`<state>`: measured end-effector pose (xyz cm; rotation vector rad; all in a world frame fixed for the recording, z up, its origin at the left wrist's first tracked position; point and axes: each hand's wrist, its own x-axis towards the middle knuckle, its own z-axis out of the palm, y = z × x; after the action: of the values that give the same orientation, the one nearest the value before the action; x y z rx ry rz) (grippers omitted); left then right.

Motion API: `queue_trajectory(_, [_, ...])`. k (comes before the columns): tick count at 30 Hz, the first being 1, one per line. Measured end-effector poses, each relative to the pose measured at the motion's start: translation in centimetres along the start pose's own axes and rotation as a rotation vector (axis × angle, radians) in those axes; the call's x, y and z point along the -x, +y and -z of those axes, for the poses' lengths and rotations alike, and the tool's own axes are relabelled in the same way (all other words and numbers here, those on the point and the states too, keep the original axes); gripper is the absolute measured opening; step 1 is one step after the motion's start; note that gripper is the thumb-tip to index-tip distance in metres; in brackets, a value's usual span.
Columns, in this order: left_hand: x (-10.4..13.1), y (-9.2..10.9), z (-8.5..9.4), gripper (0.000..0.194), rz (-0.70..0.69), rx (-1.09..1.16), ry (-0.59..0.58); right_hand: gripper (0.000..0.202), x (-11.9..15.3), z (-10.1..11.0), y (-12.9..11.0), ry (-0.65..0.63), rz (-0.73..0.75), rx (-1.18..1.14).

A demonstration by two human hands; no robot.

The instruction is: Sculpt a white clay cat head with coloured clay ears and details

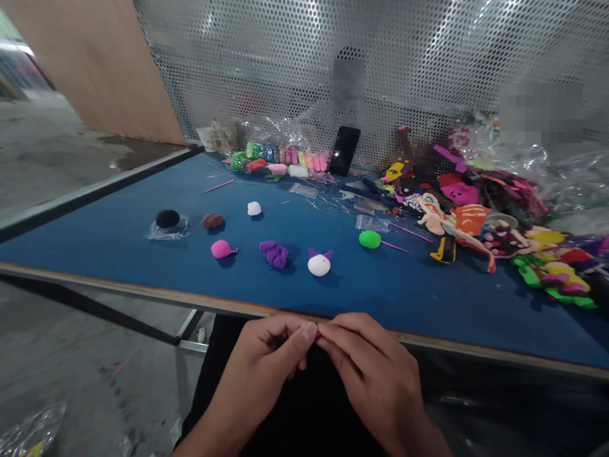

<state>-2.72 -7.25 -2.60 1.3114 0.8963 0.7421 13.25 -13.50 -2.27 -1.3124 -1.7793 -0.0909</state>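
Observation:
Fingertips meet in front of the table's near edge, where my left hand (271, 362) and my right hand (375, 371) are both closed in a pinch. Between them is something tiny and dark reddish, mostly hidden. Beyond them on the blue table (143, 273) sits a white clay ball (319, 265) with two purple pointed ears. To its left lie a twisted purple clay lump (274, 254) and a pink clay ball (221, 249) with a thin tail. A green clay ball (370, 239) on a pink stick is to the right.
Farther back are a black lump (168, 219) on plastic, a brown lump (213, 221) and a small white lump (254, 208). Packed coloured clay (285, 158) and a phone (345, 150) stand by the mesh. Mixed clay figures (471, 219) crowd the right side.

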Motion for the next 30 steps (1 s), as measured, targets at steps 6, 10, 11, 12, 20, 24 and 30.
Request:
queue_trajectory(6, [-0.09, -0.36, -0.18, 0.030, 0.063, 0.184, -0.040, 0.015, -0.27, -0.21, -0.24, 0.006, -0.062, -0.095])
queue_trajectory(10, [-0.11, -0.04, -0.04, 0.032, 0.013, 0.118, -0.036, 0.016, -0.40, -0.26, -0.23, 0.018, -0.059, -0.102])
queue_trajectory(11, [-0.11, 0.03, 0.00, 0.032, 0.002, 0.094, -0.032, 0.018, -0.41, -0.26, -0.21, 0.015, -0.062, -0.108])
queue_trajectory(12, [-0.09, 0.09, 0.03, 0.033, -0.009, 0.069, -0.028, 0.019, -0.41, -0.26, -0.20, 0.009, -0.065, -0.115])
queue_trajectory(20, [0.05, 0.39, -0.18, 0.034, -0.016, 0.026, -0.016, 0.012, -0.21, -0.16, -0.27, 0.012, -0.165, -0.185])
queue_trajectory(24, [-0.06, -0.04, -0.26, 0.033, 0.007, 0.092, 0.000, 0.011, -0.07, -0.15, -0.10, -0.029, -0.216, -0.213])
queue_trajectory(30, [0.19, -0.03, -0.22, 0.031, -0.037, 0.023, 0.022, 0.015, -0.13, -0.34, 0.05, 0.005, -0.242, -0.216])
